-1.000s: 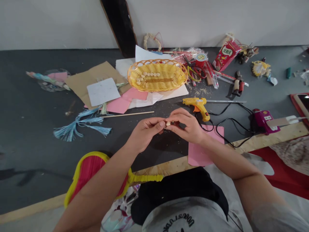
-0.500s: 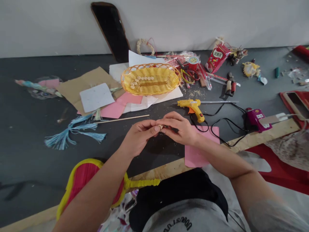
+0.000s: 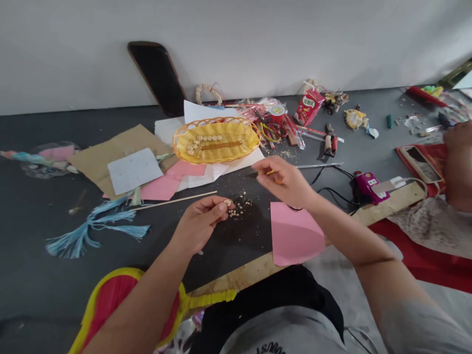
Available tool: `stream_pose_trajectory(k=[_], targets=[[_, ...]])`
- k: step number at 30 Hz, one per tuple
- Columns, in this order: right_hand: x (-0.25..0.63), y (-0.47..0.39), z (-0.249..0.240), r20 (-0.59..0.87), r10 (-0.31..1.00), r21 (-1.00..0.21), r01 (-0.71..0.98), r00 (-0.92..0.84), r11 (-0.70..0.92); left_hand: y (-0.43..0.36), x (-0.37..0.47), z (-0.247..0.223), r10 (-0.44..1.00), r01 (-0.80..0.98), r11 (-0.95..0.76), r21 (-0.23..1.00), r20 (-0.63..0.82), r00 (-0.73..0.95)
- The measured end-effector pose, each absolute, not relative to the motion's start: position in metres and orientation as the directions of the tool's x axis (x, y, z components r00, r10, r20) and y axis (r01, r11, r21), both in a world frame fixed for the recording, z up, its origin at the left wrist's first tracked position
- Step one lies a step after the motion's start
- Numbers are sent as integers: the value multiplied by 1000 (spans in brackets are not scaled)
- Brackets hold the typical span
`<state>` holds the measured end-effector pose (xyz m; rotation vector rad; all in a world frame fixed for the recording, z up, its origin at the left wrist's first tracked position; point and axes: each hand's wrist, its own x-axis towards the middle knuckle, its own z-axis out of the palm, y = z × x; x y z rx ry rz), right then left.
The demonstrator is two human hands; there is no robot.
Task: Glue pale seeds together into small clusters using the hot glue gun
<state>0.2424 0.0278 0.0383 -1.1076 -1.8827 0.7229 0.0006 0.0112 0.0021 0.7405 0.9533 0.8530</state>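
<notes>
My left hand [image 3: 201,221] is closed, pinching a small beige knobbly piece [image 3: 227,202] between thumb and fingertips. Just beside those fingertips, beige crumbs [image 3: 240,205] are scattered over the dark table. My right hand [image 3: 285,182] is wrapped round a yellow hot glue gun [image 3: 271,172], hiding most of its body. The gun's dark tip points left, and a clear glue stick [image 3: 320,165] juts out behind it. Beyond the hands stands a yellow woven basket [image 3: 217,156] with several similar beige pieces inside.
Pink paper [image 3: 295,236] lies at the near edge. A thin stick [image 3: 177,200] and a blue tassel [image 3: 79,236] are on the left. Pliers [image 3: 328,142], a drink carton [image 3: 309,107] and a purple power adapter [image 3: 370,188] sit right. Another person's arm [image 3: 459,162] shows far right.
My right hand has left the small piece and moved right onto the glue gun. The left hand keeps the piece. The view has shifted, showing another person's arm at right.
</notes>
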Motion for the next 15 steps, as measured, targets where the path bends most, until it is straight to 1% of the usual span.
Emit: stream_pose_trajectory(k=[2,3,4,6,8,10,12,15], targets=[[266,60,37,391,889,-670,589,-237,452,11,1,2,866,-289,473,833,-378,327],[277,78,35,396,896,-601,681,-202,419,10,2,3,866,-295,474,830,-379,326],[287,97,32,373,913,-536,765,-164,356,10,2,3,869,-295,471,831,-379,319],[301,130,26,274,957,-409,888,-100,210,10,1,3,870,-292,472,832,-384,309],[306,154,21,176,983,-288,951,-59,109,10,1,3,877,-302,462,834,-380,295],[305,168,17,100,994,-203,977,-40,60,11,1,2,884,-311,450,837,-368,288],[303,175,15,48,998,-146,989,-30,37,11,1,1,889,-313,442,841,-362,282],[301,179,14,17,999,-108,994,-28,30,11,1,-1,892,-323,435,841,-353,281]])
